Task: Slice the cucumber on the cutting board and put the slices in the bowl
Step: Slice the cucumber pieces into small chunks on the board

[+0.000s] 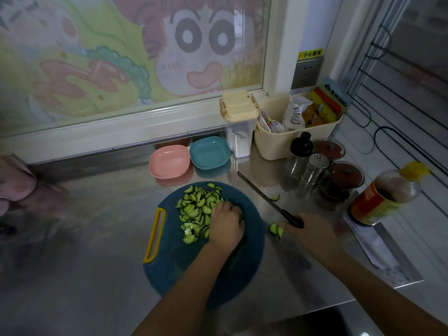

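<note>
A round blue cutting board [169, 263] with a yellow handle lies on the steel counter. A heap of green cucumber slices [194, 207] covers its far half. My left hand [226, 224] is on the board at the heap's right edge, fingers curled down around some slices. A black-handled knife [266, 197] lies right of the board, blade pointing to the far left. My right hand [312, 234] is blurred at the handle's end; its grip is unclear. A pink bowl [169, 161] and a blue bowl [209, 152] stand empty behind the board.
Stray slices [276, 230] lie on the counter between board and right hand, one more [275, 197] beside the blade. Shakers and jars [312, 170], a sauce bottle [383, 197], a cream basket [278, 144] and a lidded container [238, 122] crowd the right. Pink cloth [14, 180] at left.
</note>
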